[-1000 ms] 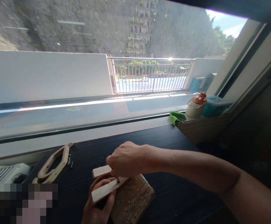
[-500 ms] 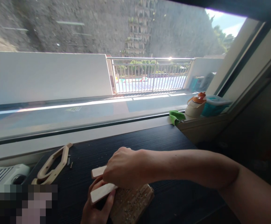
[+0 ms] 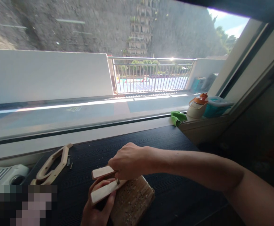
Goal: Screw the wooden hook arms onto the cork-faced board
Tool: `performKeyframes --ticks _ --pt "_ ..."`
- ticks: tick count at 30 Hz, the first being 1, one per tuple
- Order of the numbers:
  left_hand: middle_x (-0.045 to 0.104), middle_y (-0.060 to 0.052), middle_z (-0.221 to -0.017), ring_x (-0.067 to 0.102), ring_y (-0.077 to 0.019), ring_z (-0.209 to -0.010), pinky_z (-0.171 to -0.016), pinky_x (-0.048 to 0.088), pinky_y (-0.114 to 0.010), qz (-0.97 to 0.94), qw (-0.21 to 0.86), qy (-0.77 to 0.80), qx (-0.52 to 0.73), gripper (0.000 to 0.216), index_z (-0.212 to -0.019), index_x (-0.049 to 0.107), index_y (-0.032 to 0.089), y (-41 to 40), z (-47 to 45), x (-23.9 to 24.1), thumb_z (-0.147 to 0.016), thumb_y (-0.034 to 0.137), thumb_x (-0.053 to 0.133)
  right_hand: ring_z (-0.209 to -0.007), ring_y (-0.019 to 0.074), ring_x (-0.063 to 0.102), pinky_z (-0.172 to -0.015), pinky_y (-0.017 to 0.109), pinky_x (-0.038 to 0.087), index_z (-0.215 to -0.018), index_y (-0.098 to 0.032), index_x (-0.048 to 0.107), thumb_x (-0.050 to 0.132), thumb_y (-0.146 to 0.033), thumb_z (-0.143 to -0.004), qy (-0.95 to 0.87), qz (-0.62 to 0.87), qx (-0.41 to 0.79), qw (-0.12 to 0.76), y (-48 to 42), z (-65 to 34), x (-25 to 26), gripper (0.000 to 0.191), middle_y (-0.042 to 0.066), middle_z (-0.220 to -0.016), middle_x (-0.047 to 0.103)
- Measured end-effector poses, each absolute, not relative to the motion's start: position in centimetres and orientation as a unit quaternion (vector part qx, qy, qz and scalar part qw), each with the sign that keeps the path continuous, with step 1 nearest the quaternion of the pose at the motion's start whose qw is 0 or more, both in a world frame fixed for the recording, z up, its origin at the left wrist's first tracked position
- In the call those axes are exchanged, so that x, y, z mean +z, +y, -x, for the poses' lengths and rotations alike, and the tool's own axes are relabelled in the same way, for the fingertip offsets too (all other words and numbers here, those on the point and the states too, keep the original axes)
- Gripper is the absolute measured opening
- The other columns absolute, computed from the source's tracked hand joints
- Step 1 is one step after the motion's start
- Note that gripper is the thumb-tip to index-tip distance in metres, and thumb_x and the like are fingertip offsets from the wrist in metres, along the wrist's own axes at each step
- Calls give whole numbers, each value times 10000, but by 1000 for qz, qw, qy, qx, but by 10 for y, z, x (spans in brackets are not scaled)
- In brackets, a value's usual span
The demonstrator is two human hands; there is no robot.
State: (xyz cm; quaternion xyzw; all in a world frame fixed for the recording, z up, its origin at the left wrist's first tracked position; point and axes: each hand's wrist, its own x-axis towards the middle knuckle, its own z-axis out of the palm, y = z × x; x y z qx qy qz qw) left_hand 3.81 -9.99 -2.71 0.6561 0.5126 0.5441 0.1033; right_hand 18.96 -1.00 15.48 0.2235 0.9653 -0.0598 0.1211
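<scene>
My left hand (image 3: 98,204) is closed around a pale wooden piece (image 3: 104,191), thumb on the near side and fingers behind. A second pale wooden bar (image 3: 102,172) lies just beyond it; whether the two are joined is hidden. Over their right ends my right hand (image 3: 127,161) is closed in a fist, knuckles up. A small dark metal tip (image 3: 118,181) shows beneath it, at the near bar; whatever the fist grips is hidden. Under the right ends of the bars lies a worn wooden block (image 3: 133,201) pitted with many small holes.
A pale wooden frame (image 3: 63,161) lies on the dark table (image 3: 160,141) at left, with several screws (image 3: 68,161) beside it. A pale slatted device (image 3: 7,175) stands at far left. A green cloth (image 3: 178,118), a bottle (image 3: 197,106) and a teal box (image 3: 216,107) sit on the sill.
My right hand has risen slightly and shifted right, uncovering more of the near bar's end and the small metal tip. The left hand and wooden pieces stay nearly in place.
</scene>
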Motion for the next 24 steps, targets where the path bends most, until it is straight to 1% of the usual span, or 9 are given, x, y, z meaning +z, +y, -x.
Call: performKeyframes --ticks 3,5,8,10,11,15,18,20,24 --pt "649 -24 -1016 630 -188 -1012 -927 503 -311 -651 99 515 549 212 -967 594 242 -100 -38 -26 -758 247 629 -821 238 661 -513 292 406 -913 -142 623 494 -253 -826 969 -219 -53 105 -17 -187 159 191 82 -840 693" --pt "652 -24 -1015 632 -197 -1010 -921 506 -321 -647 101 519 549 211 -958 600 246 -100 -37 -29 -750 258 634 -807 225 659 -510 286 400 -902 -146 619 498 -202 -834 972 -200 -51 112 -21 -186 163 150 67 -820 688" --pt "651 -29 -966 655 -203 -915 -869 531 -323 -621 107 559 539 235 -944 614 235 -102 -35 -38 -727 319 653 -779 207 656 -493 270 381 -852 -152 623 479 -120 -840 978 -162 -49 123 -26 -183 166 147 54 -804 680" --pt "648 -30 -931 661 -199 -838 -835 545 -321 -601 113 585 533 286 -952 620 225 -103 -33 -43 -708 368 664 -745 209 654 -471 265 367 -802 -146 615 479 -112 -834 981 -151 -52 109 -27 -182 163 144 55 -774 672" --pt "648 -31 -935 661 -200 -830 -833 545 -321 -597 114 590 531 300 -956 621 224 -103 -33 -44 -703 379 666 -736 211 653 -463 264 361 -791 -145 609 481 -115 -832 982 -150 -54 101 -27 -181 162 138 55 -766 670" --pt "653 -24 -1002 646 -203 -953 -882 524 -308 -625 110 558 535 226 -930 618 243 -102 -35 -37 -722 323 657 -772 205 654 -471 267 363 -808 -147 617 487 -103 -823 979 -151 -70 116 -21 -183 160 138 55 -789 678" --pt "649 -18 -1031 625 -185 -1019 -931 496 -291 -641 115 531 541 206 -955 607 248 -101 -37 -29 -752 267 633 -817 220 656 -493 274 385 -839 -143 645 492 -180 -837 973 -174 -77 129 -13 -185 160 158 83 -805 688" --pt "642 -19 -1054 610 -176 -1050 -950 481 -278 -648 121 525 539 219 -974 604 246 -100 -38 -27 -757 246 630 -853 237 655 -517 281 406 -882 -141 659 484 -254 -845 968 -198 -79 130 -8 -186 159 212 105 -840 695" --pt "650 -22 -1031 613 -191 -1044 -963 479 -317 -644 114 519 550 217 -960 608 246 -101 -39 -27 -745 244 638 -848 250 659 -531 295 430 -917 -131 664 460 -291 -847 967 -214 -75 118 -7 -185 155 269 124 -840 699"
